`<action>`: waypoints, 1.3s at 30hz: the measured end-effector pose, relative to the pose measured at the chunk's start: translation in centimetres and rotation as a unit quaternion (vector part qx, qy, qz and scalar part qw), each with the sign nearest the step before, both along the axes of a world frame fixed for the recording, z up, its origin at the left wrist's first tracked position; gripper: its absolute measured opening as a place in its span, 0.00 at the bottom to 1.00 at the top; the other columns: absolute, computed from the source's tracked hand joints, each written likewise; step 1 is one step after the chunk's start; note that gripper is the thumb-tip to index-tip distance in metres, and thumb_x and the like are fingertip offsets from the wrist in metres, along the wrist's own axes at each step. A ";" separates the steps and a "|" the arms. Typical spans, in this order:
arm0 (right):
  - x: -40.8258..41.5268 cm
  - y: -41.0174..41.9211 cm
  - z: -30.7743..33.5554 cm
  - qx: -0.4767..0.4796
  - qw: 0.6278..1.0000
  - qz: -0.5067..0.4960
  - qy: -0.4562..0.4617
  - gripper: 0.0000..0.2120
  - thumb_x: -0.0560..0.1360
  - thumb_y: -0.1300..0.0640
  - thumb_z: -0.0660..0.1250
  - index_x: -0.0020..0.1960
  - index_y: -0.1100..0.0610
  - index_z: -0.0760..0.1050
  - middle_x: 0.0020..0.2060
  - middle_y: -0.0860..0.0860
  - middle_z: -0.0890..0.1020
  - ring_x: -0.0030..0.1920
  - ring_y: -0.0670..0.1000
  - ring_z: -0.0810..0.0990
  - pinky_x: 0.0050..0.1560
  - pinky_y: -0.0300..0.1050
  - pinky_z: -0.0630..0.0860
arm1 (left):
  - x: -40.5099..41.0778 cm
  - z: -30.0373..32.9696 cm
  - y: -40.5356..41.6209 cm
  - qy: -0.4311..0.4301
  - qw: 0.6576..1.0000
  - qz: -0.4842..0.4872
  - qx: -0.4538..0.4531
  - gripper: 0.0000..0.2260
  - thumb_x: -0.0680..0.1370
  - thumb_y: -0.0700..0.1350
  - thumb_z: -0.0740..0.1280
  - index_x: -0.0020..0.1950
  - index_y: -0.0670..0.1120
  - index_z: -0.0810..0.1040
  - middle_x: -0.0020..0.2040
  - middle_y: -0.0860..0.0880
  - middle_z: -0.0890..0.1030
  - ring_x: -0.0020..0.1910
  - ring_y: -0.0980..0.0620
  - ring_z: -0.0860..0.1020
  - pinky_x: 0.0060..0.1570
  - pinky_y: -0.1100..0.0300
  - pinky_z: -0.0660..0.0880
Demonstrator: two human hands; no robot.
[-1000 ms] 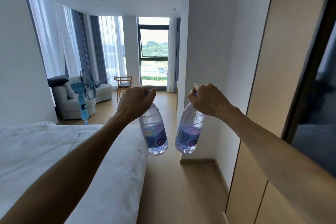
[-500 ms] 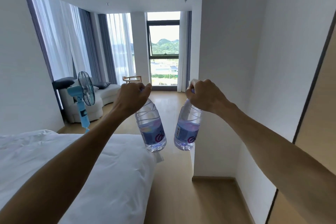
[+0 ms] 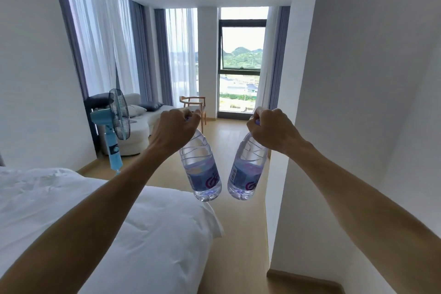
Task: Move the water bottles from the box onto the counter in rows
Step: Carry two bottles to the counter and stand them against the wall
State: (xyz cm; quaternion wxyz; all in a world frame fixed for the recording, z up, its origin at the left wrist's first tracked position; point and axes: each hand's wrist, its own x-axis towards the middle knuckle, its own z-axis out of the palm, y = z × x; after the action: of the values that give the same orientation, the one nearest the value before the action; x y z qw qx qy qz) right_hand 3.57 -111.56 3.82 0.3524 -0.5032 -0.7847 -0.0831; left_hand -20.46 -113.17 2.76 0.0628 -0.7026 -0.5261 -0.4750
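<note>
Each hand carries one water bottle by its top: the left hand (image 3: 175, 126) has its fingers curled tight round the cap and neck of the left bottle (image 3: 202, 169), and the right hand (image 3: 270, 127) grips the right bottle (image 3: 247, 169) the same way. Both bottles hang below the fingers, tilted so their bases nearly meet between the two hands, apart by a narrow gap. Compared with a second ago, the grips are unchanged but the view has swung: the wooden cabinet panel that stood to the right of the right fingers is gone from sight, and a plain white wall corner (image 3: 286, 174) now stands there, while the window (image 3: 242, 55) lies straight beyond the fingers and the bed (image 3: 95, 222) lies below and left of the left arm. That reads as the person walking and turning with the load, mid-carry. Neither the box nor the bench is in view, so the setting-down step is likely still some way off.
</note>
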 end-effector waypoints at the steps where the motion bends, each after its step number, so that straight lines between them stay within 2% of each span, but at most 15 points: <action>1: -0.4 2.4 -0.3 -0.001 1.000 0.002 0.002 0.09 0.79 0.55 0.61 0.47 0.61 0.75 0.30 0.46 0.73 0.33 0.49 0.76 0.38 0.38 0.72 | -0.4 -0.2 2.3 0.000 1.000 -0.003 0.002 0.19 0.81 0.51 0.62 0.40 0.39 0.81 0.28 0.49 0.78 0.25 0.50 0.76 0.30 0.59 0.75; 4: -1.6 9.4 -0.8 -0.013 1.000 0.009 0.008 0.09 0.78 0.56 0.62 0.47 0.61 0.75 0.32 0.49 0.75 0.34 0.50 0.78 0.39 0.39 0.74 | -1.7 -0.6 9.6 -0.001 1.000 -0.011 -0.001 0.17 0.81 0.50 0.62 0.36 0.42 0.79 0.25 0.57 0.73 0.23 0.58 0.72 0.26 0.66 0.66; 8: -2.8 18.6 -0.7 -0.029 0.999 0.009 0.017 0.06 0.78 0.56 0.62 0.43 0.57 0.72 0.31 0.47 0.75 0.34 0.48 0.77 0.34 0.36 0.71 | -3.0 -0.3 19.4 0.005 1.000 -0.025 -0.014 0.18 0.81 0.49 0.63 0.31 0.46 0.75 0.25 0.57 0.72 0.22 0.61 0.70 0.24 0.73 0.62; 13: -3.4 28.5 -0.6 -0.033 0.998 -0.007 0.049 0.08 0.79 0.55 0.61 0.42 0.56 0.70 0.30 0.43 0.72 0.32 0.46 0.75 0.32 0.35 0.69 | -3.9 0.6 30.2 0.013 0.999 -0.028 -0.012 0.20 0.80 0.50 0.63 0.33 0.40 0.79 0.26 0.48 0.77 0.23 0.53 0.73 0.26 0.68 0.68; 16: -3.3 34.6 -0.7 -0.031 0.997 -0.018 0.070 0.09 0.80 0.54 0.60 0.43 0.56 0.71 0.30 0.42 0.72 0.31 0.46 0.75 0.32 0.34 0.69 | -3.9 0.6 36.6 0.018 0.999 -0.031 -0.015 0.20 0.80 0.49 0.63 0.36 0.37 0.80 0.29 0.43 0.79 0.26 0.47 0.77 0.31 0.58 0.75; 18: -2.9 38.8 -1.0 -0.039 0.995 -0.025 0.086 0.10 0.80 0.54 0.60 0.43 0.57 0.73 0.30 0.44 0.74 0.32 0.46 0.75 0.31 0.34 0.68 | -3.7 0.4 40.8 0.018 0.999 -0.030 -0.023 0.19 0.80 0.49 0.63 0.36 0.37 0.80 0.28 0.45 0.79 0.24 0.50 0.74 0.30 0.60 0.73; 21: -2.2 45.5 -1.4 -0.039 0.994 -0.022 0.097 0.11 0.80 0.54 0.60 0.44 0.59 0.76 0.31 0.46 0.76 0.32 0.47 0.77 0.32 0.35 0.72 | -3.1 0.0 47.0 0.019 0.999 -0.017 -0.027 0.19 0.80 0.49 0.63 0.36 0.38 0.80 0.26 0.49 0.77 0.22 0.57 0.71 0.27 0.68 0.66; 23: -1.7 50.1 -1.5 -0.035 0.995 -0.011 0.095 0.12 0.80 0.54 0.60 0.44 0.60 0.76 0.30 0.44 0.75 0.31 0.48 0.77 0.34 0.37 0.75 | -2.4 -0.2 51.2 0.023 0.999 -0.006 -0.023 0.19 0.80 0.49 0.63 0.37 0.38 0.81 0.27 0.49 0.78 0.24 0.55 0.73 0.28 0.65 0.69; 26: -0.7 57.2 -1.4 -0.055 0.995 0.012 0.077 0.12 0.79 0.54 0.61 0.44 0.61 0.77 0.28 0.46 0.75 0.31 0.49 0.78 0.36 0.44 0.80 | -1.2 0.0 57.7 0.033 0.999 0.012 -0.028 0.18 0.80 0.50 0.62 0.37 0.40 0.82 0.30 0.46 0.80 0.29 0.48 0.77 0.36 0.57 0.76; 28: 0.1 61.8 -1.0 -0.068 0.995 0.025 0.064 0.12 0.79 0.55 0.61 0.44 0.61 0.77 0.29 0.49 0.77 0.30 0.51 0.79 0.36 0.47 0.81 | -0.4 0.3 61.9 0.030 0.999 0.018 -0.030 0.19 0.80 0.50 0.62 0.36 0.40 0.81 0.28 0.47 0.79 0.27 0.49 0.76 0.34 0.58 0.75; 31: 1.0 68.7 -0.4 -0.067 0.996 0.030 0.051 0.11 0.78 0.56 0.61 0.41 0.60 0.76 0.29 0.50 0.77 0.29 0.50 0.78 0.34 0.46 0.78 | 0.7 0.7 67.8 0.014 0.999 0.025 -0.028 0.19 0.80 0.49 0.63 0.33 0.40 0.79 0.25 0.49 0.76 0.24 0.51 0.73 0.30 0.62 0.69; 39: 2.3 84.8 -1.1 -0.074 0.996 0.020 0.056 0.12 0.78 0.55 0.61 0.44 0.62 0.78 0.31 0.51 0.79 0.30 0.52 0.79 0.35 0.50 0.81 | 2.2 0.4 82.6 0.003 0.997 0.056 -0.053 0.18 0.80 0.52 0.62 0.32 0.48 0.77 0.27 0.53 0.76 0.30 0.52 0.75 0.30 0.62 0.67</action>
State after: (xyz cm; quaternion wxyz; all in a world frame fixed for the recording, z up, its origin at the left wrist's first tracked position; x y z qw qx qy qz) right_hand 5.83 -26.73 2.72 0.3593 -0.5154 -0.7779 0.0104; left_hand -18.31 -30.62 3.14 0.0534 -0.6760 -0.5886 -0.4402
